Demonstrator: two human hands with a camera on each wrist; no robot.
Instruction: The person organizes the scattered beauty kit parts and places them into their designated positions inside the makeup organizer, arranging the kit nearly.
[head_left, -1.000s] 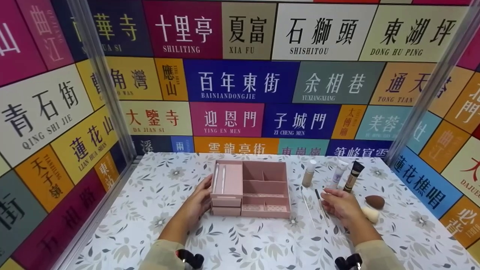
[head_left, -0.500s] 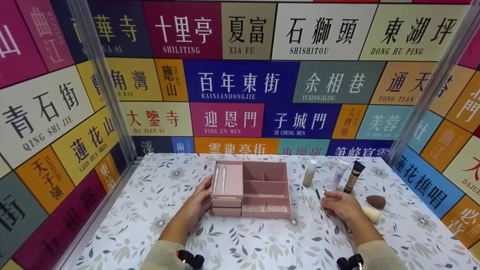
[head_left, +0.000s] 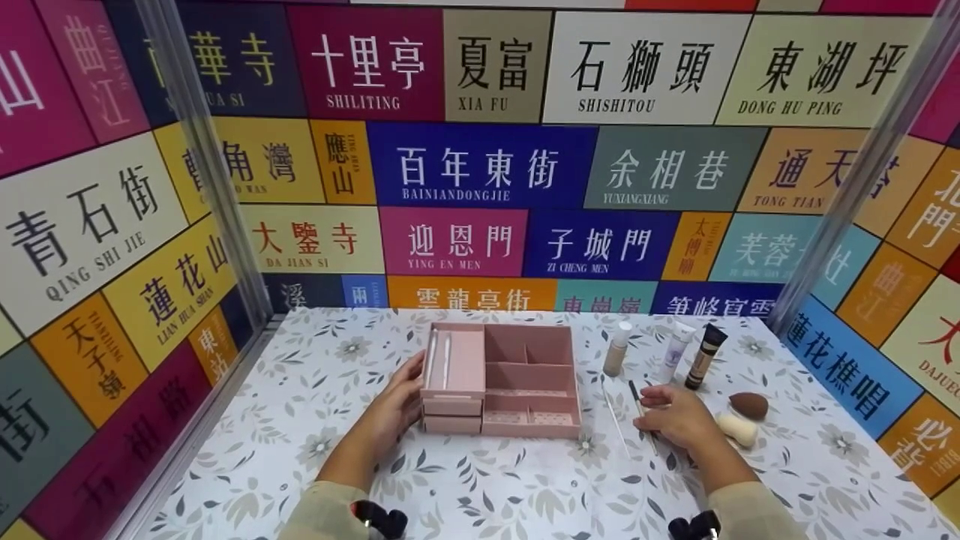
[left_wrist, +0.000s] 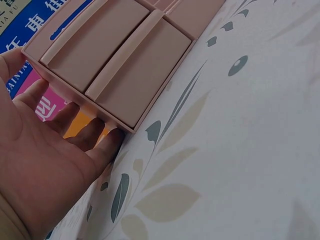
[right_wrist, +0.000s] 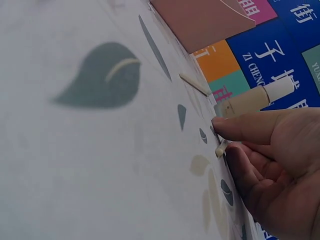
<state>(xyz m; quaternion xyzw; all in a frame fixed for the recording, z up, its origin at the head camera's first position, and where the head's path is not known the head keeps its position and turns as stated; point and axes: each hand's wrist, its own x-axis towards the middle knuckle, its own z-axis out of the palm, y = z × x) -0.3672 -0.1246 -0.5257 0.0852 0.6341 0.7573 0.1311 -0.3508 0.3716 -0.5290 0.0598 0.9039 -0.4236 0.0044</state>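
A pink desktop organizer (head_left: 456, 367) with drawers on its left and open compartments on its right stands on the table. My left hand (head_left: 397, 405) rests against its left side; the left wrist view has the fingertips along that wall, beside two drawer fronts (left_wrist: 142, 65). Right of the organizer, my right hand (head_left: 675, 420) reaches low over a thin dark-ended stick (head_left: 634, 393), fingertips right at its lower part. In the right wrist view, thumb and fingers stand apart around a pale stick end (right_wrist: 221, 149). A thin white stick (head_left: 613, 412) lies just left.
Behind the right hand stand a foundation bottle (head_left: 616, 351), a white tube (head_left: 677, 351) and a black-capped tube (head_left: 705, 358). A brown sponge (head_left: 748, 406) and a cream one (head_left: 738, 430) lie to its right. Patterned panels (head_left: 480, 165) enclose the floral-covered table (head_left: 510, 487).
My right hand's fingertips have come down and slightly left, from near the tubes to the lower part of the dark-ended stick. The left hand and organizer keep their places.
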